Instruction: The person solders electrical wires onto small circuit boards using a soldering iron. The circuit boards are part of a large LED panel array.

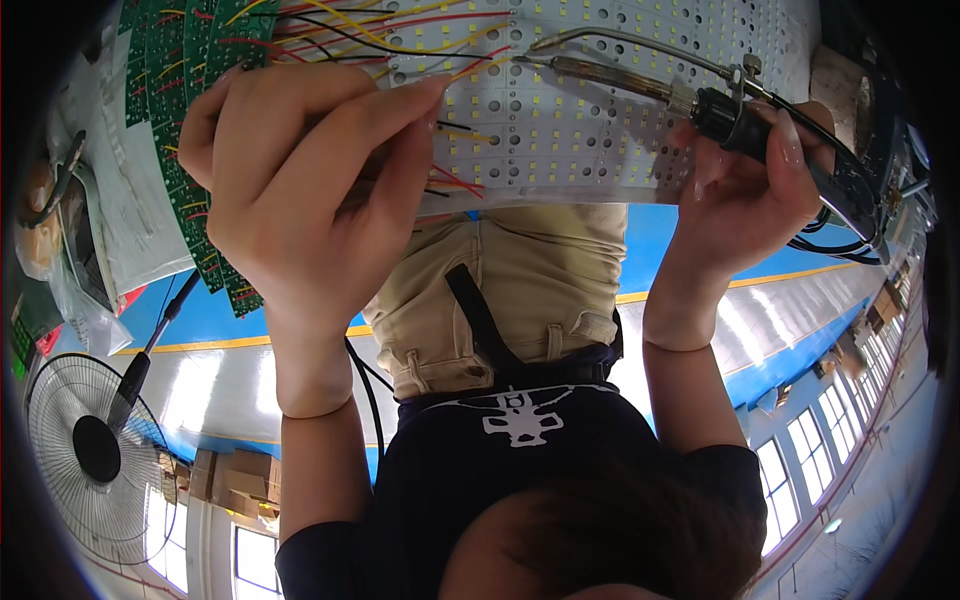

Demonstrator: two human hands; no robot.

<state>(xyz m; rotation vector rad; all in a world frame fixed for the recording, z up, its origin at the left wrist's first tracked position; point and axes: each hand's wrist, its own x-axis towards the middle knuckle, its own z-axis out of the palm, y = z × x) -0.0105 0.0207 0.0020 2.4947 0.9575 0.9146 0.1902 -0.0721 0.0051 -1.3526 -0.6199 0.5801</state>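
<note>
My left hand [310, 160] is closed in a pinch, thumb and forefinger meeting on a thin wire [480, 68] that reaches toward the iron's tip. In my right hand [750, 185] is a soldering iron [615, 82] with a black handle, my fingers wrapped round it. A bent metal guide tube [640, 40] is clamped to the iron and ends near its tip. The tip is at the surface of a white LED panel [600, 150] with rows of small yellowish chips and round holes. Whether it touches the wire's end, I cannot tell.
Green circuit boards [165, 100] with red, yellow and black wires lie at the left, partly behind my left hand. Black cables [830, 245] hang at the right below the iron. A standing fan [97, 447] is at the lower left; cardboard boxes [245, 480] are beyond it.
</note>
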